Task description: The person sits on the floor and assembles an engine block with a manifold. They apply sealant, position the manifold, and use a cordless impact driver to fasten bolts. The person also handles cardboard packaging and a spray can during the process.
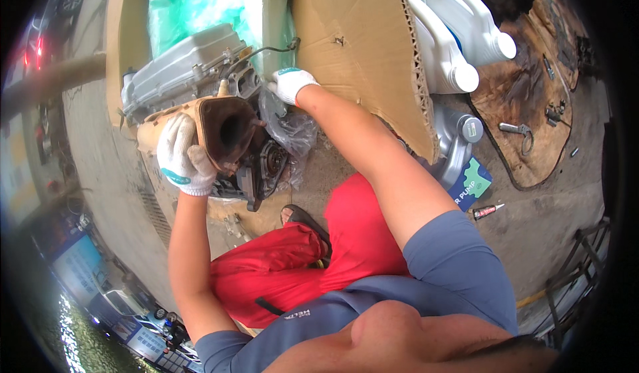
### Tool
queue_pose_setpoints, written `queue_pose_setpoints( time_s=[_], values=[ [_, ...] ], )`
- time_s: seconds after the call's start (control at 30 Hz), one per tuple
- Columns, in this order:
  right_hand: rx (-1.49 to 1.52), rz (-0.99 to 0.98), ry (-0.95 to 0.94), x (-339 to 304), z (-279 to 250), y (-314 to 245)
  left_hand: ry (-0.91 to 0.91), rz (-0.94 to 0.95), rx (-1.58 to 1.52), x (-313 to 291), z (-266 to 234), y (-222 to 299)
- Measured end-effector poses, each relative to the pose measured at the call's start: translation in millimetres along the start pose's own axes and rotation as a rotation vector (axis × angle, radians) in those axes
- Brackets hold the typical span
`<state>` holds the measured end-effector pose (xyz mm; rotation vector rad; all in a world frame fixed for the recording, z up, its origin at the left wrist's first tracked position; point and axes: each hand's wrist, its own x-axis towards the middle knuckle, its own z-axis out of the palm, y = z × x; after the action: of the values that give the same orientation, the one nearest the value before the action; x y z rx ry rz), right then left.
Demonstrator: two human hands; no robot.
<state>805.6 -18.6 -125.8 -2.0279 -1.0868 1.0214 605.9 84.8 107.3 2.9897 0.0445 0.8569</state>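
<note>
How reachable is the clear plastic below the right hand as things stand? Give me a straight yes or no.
Likely yes: the clear plastic lies right by the gloved right hand, and nothing visible stands between them.

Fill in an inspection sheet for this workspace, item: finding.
Surface: concrete floor; stained cardboard at right.
Job's things: engine assembly, grey top cover; brown metal part with a dark opening.
Clutter: white jugs, grey bottle, blue box, small tube, clear plastic.
Grips: left grip gloved, on the brown metal part; right grip gloved, beside the engine's right end, contact unclear.
Cables: thin dark line at the engine; cable or hose, cannot tell.
Surroundings: open carton with green wrapping beyond the engine; vehicle wheel upper left.
</note>
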Motion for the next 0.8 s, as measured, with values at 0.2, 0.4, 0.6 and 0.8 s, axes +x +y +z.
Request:
queue_pose_setpoints(
  time_s=[0.2,0.4,0.6,0.8],
  values=[
    [-0.080,0.062,-0.072,-10,-5,1,0.026,0.001,-0.011,5,1,4],
    [0.087,0.206,0.274,-16,-38,-28,0.037,0.010,0.033,5,-5,5],
    [0.930,0.092,0.226,-35,-74,-68,0.022,-0.035,-0.019,8,-13,7],
    [0.981,0.056,0.314,-59,-92,-125,0.030,0.011,-0.023,13,-37,14]
  ],
)
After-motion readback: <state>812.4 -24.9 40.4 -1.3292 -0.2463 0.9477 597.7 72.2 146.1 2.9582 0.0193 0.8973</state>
